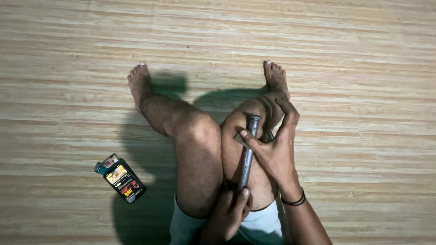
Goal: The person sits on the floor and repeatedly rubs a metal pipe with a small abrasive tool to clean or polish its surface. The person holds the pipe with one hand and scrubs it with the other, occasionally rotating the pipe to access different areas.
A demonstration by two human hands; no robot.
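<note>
The left hand (229, 211) is nearest, low in the picture, with its fingers curled tight round the bottom end of a dark metal rod (247, 156). The rod lies along the right leg (243, 159), from the thigh up past the knee. The right hand (274, 152) sits higher up. Its thumb presses on the rod near the top, and its other fingers are spread apart over the knee and shin, so it steadies the rod more than it grips it. A black band (295, 199) is on that wrist.

To do this well, I think both hands should keep the rod flat on the leg and press softly, so it does not slip off the knee or hurt.

The left leg (190, 145) lies just beside. A phone (125, 181) with a lit screen lies on the mat (363, 68), well apart to the side. Both feet rest farthest away
</note>
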